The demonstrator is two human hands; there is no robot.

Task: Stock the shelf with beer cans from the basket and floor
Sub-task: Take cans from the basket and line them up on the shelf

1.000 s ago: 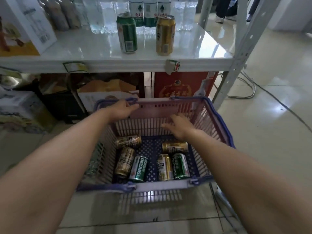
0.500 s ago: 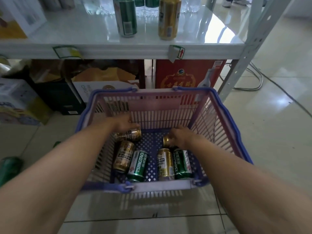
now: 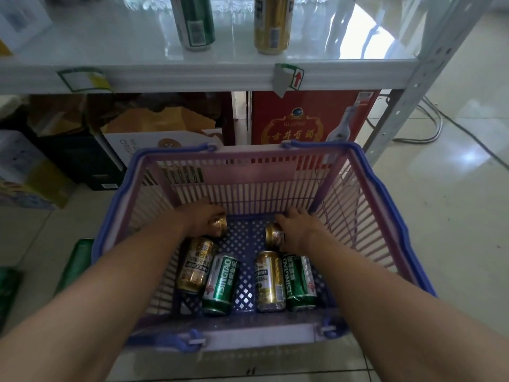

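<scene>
A purple basket (image 3: 380, 216) with blue handles stands on the floor below the white shelf (image 3: 192, 78). Inside it, my left hand (image 3: 197, 219) grips a gold can (image 3: 219, 224) at the far left. My right hand (image 3: 298, 230) grips another gold can (image 3: 272, 235) at the far right. Nearer me lie a gold can (image 3: 197, 264), a green can (image 3: 221, 283), a second gold can (image 3: 270, 281) and a second green can (image 3: 300, 281). On the shelf stand a green can (image 3: 195, 22) and a gold can (image 3: 272, 23).
Green cans (image 3: 75, 264) lie on the floor left of the basket. A red carton (image 3: 308, 117) and cardboard boxes (image 3: 154, 133) sit under the shelf. A grey shelf post (image 3: 407, 86) rises at the right, with cables (image 3: 429, 125) on the tiles behind it.
Both hands went down from the basket's far rim into the basket and closed on the two far gold cans. The view has dropped closer to the basket.
</scene>
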